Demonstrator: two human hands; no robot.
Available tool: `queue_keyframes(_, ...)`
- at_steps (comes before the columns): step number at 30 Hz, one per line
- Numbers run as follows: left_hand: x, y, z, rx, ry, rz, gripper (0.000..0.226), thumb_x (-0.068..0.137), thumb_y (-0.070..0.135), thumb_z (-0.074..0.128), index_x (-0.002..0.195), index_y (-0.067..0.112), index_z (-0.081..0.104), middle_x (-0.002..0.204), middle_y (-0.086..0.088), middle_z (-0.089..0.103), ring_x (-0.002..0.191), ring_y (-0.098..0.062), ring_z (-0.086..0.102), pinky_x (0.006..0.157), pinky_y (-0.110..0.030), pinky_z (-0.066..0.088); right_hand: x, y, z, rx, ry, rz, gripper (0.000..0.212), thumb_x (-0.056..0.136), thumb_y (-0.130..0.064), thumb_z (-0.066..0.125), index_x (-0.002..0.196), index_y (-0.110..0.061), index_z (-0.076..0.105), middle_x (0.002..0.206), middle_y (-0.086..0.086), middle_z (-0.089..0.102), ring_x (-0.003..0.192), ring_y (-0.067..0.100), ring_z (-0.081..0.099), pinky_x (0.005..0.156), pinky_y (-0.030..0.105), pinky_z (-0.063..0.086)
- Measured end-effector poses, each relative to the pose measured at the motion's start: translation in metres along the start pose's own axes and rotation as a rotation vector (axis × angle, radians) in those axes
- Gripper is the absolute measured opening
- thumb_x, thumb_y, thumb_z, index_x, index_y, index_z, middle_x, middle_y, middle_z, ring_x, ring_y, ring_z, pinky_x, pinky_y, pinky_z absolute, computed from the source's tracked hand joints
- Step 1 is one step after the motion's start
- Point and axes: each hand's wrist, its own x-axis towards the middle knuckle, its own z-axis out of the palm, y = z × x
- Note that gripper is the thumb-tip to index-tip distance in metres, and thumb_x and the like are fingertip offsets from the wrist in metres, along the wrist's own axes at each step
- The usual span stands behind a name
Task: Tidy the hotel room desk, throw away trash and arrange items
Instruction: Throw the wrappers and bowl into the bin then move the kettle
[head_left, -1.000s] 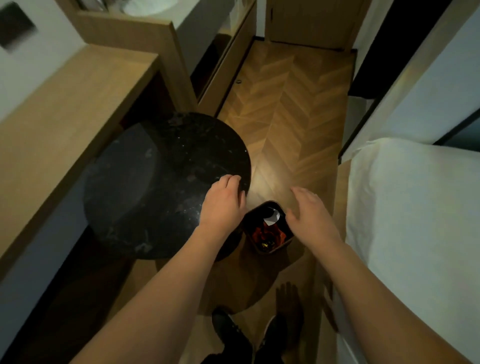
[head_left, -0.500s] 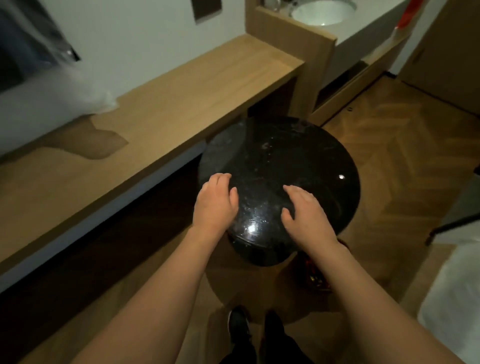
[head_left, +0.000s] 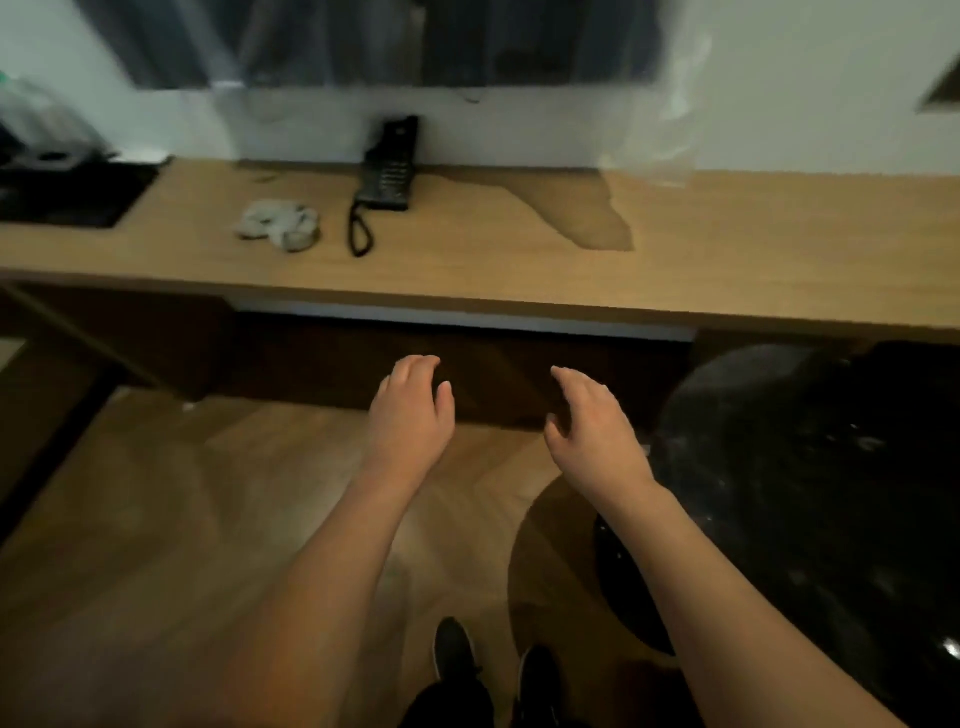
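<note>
Both hands empty, held out in front of the desk (head_left: 519, 270), below its front edge, over the floor (head_left: 156, 519). Left hand (head_left: 413, 415): fingers loosely curled, palm down, gripping nothing. Right hand (head_left: 592, 421): fingers half-spread and slack, thumb out, also holding nothing. The two are apart, neither touching the desk.

On the desk:
- crumpled wad (head_left: 278, 224), whitish-grey, left of centre, lying flat on the wood (looks like tissue or wrapper; too blurred to say which)
- phone (head_left: 387, 174), black, just right of the wad, standing against the wall, its coiled cord (head_left: 360, 231) looping down toward the desk's front edge
- black tray (head_left: 72, 195) at the far left, with something dark and something clear standing at its back (blurred, can't identify)
- clear plastic sheet (head_left: 670, 130) hanging down at the right, its lower edge at the desk surface; it drapes a dark screen (head_left: 389, 41) on the wall

Wad and phone are near each other, not touching. Tray is well apart from both.

Round black table (head_left: 810, 467) at the right, beside the right forearm, its top partly tucked under the desk edge. Dark shoes (head_left: 454, 649) at the bottom, pointing at the desk.
</note>
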Motion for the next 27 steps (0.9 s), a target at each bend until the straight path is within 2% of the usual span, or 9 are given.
queue_keyframes(7,-0.055,-0.142,-0.08,-0.034,0.206,-0.333,0.04,0.106,0.024,0.045,0.143,0.01,0.05,0.143,-0.009,0.051,0.128,-0.021,0.051,0.102,-0.027,0.038,0.023,-0.146,0.078,-0.086,-0.226,-0.368,0.06,0.099,-0.021,0.054,0.154,-0.025,0.029,0.158,-0.004,0.032,0.148,0.013,0.023,0.123,0.038,0.021)
queue_keyframes(10,-0.089,-0.205,-0.118,-0.051,0.3,-0.468,0.04,0.104,0.023,0.047,0.141,0.008,0.051,0.139,-0.01,0.052,0.124,-0.024,0.052,0.104,-0.035,0.043,0.018,-0.216,0.122,-0.106,-0.334,-0.501,0.059,0.1,-0.022,0.051,0.155,-0.022,0.029,0.158,-0.003,0.032,0.147,0.014,0.024,0.122,0.038,0.022)
queue_keyframes(15,-0.152,-0.309,-0.172,-0.034,0.485,-0.638,0.038,0.101,0.018,0.051,0.136,0.004,0.057,0.135,-0.013,0.058,0.124,-0.026,0.056,0.107,-0.037,0.043,-0.006,-0.328,0.204,-0.093,-0.457,-0.677,0.055,0.1,-0.027,0.048,0.152,-0.023,0.032,0.154,-0.003,0.038,0.143,0.016,0.032,0.115,0.034,0.028)
queue_keyframes(20,-0.198,-0.381,-0.211,0.003,0.577,-0.78,0.037,0.101,0.019,0.053,0.135,0.005,0.057,0.133,-0.012,0.06,0.122,-0.022,0.058,0.106,-0.032,0.045,-0.03,-0.409,0.264,-0.112,-0.518,-0.832,0.058,0.095,-0.035,0.044,0.15,-0.027,0.031,0.153,-0.003,0.039,0.141,0.016,0.036,0.114,0.044,0.037)
queue_keyframes(25,-0.203,-0.444,-0.233,-0.003,0.601,-0.884,0.039,0.102,0.023,0.052,0.137,0.006,0.055,0.136,-0.011,0.058,0.125,-0.023,0.056,0.106,-0.034,0.043,-0.029,-0.476,0.315,-0.105,-0.587,-0.935,0.056,0.098,-0.022,0.053,0.151,-0.022,0.036,0.153,-0.004,0.039,0.142,0.011,0.033,0.116,0.028,0.027)
queue_keyframes(27,-0.193,-0.47,-0.244,0.017,0.601,-0.908,0.04,0.103,0.024,0.052,0.139,0.009,0.054,0.138,-0.009,0.056,0.126,-0.021,0.054,0.106,-0.032,0.041,-0.018,-0.503,0.335,-0.124,-0.609,-0.958,0.058,0.098,-0.023,0.054,0.152,-0.023,0.033,0.154,-0.006,0.037,0.143,0.01,0.03,0.117,0.028,0.025)
